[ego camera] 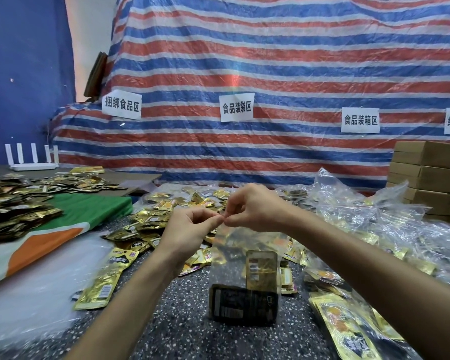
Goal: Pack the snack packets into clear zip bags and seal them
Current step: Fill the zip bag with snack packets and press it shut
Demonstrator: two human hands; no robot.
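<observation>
Four white paper signs (236, 107) hang on the striped tarp (270, 61): 捆绑食品区, 食品装袋区, 食品装箱区, and one cut off at the right edge after 纸箱. Your left hand (190, 227) and right hand (252, 209) pinch the top edge of the clear zip bag (231, 245), which hangs over the speckled table (182, 320) with snack packets (243, 305) inside. Packet print is too blurred to read.

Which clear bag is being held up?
The zip bag pinched at its top by left hand and right hand; the other bags lie heaped at right.
</observation>
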